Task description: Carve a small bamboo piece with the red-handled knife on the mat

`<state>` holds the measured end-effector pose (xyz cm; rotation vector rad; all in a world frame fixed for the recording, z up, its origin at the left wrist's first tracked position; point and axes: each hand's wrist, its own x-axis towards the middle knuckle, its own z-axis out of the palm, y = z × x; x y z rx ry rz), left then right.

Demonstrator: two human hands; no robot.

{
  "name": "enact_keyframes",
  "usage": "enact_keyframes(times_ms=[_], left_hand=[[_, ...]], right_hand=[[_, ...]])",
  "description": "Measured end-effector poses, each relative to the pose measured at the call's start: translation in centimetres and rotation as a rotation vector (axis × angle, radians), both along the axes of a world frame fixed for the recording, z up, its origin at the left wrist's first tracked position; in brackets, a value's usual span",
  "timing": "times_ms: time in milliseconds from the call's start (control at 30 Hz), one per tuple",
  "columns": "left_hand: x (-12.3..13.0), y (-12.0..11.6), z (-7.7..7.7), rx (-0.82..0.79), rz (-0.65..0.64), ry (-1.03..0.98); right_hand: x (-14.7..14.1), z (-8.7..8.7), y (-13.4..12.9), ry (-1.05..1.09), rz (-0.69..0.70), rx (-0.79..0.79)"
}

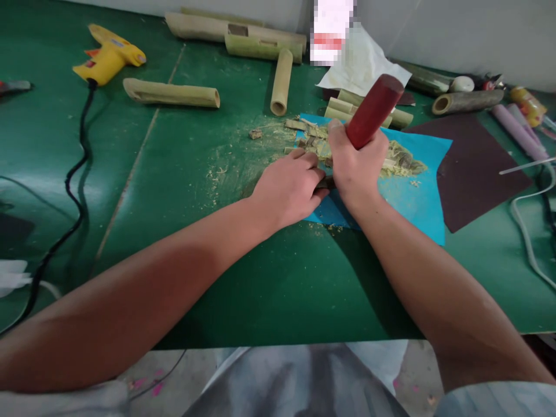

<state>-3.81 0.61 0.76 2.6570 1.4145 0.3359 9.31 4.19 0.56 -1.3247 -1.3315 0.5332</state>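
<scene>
My right hand (358,162) is wrapped round a tool with a thick red handle (374,113), which leans up and to the right over a blue sheet (417,202). Just left of it, my left hand (291,182) is closed on a small dark piece (325,183) at the sheet's left part; most of that piece is hidden by my fingers. The tool's lower end is hidden by my hands. Pale shavings (397,159) and bamboo scraps (304,127) lie around both hands.
The green table (260,289) holds a yellow glue gun (108,58) with a black cord, a bamboo piece (174,94), an upright-looking tube (282,84) and long bamboo (195,28) at the back. Brown sheet (469,168) and white cable (523,231) lie right.
</scene>
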Motion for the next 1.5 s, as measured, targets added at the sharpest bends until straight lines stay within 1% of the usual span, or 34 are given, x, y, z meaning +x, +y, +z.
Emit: enact_keyframes(times_ms=[133, 267, 367, 567, 667, 800, 967, 1067, 1233, 1333, 1500], left_hand=[[-0.02, -0.23, -0.16, 0.044, -0.014, 0.032], [-0.24, -0.46, -0.39, 0.104, -0.006, 0.014], [-0.32, -0.52, -0.28, 0.09, -0.014, 0.014], [-0.26, -0.46, 0.03, 0.038, -0.006, 0.033], [-0.3, -0.47, -0.14, 0.054, -0.018, 0.028], [-0.38, -0.48, -0.37, 0.099, -0.033, 0.007], [-0.33, -0.45, -0.23, 0.076, -0.024, 0.025], [-0.33, -0.46, -0.15, 0.078, -0.028, 0.025], [-0.34, -0.35, -0.29, 0.075, -0.02, 0.013], [-0.35, -0.11, -0.39, 0.064, -0.022, -0.017], [-0.65, 0.46, -0.61, 0.051, -0.023, -0.063]], right_hand=[[0.04, 0.1, -0.18, 0.006, 0.013, 0.001], [0.09, 0.04, -0.18, 0.024, 0.009, 0.025], [0.1, -0.06, -0.07, 0.036, 0.002, 0.039], [0.14, 0.18, -0.14, 0.018, -0.01, -0.02], [0.2, 0.13, -0.14, 0.04, -0.006, -0.021], [0.38, -0.27, 0.06, 0.006, -0.028, -0.03], [0.57, -0.53, 0.25, 0.017, -0.015, -0.032], [0.51, -0.34, 0.25, 0.022, -0.018, -0.027], [0.12, 0.21, 0.06, -0.035, 0.016, -0.028], [-0.11, 0.43, -0.16, -0.015, 0.029, -0.008], [-0.04, 0.33, -0.03, 0.032, 0.008, -0.029]])
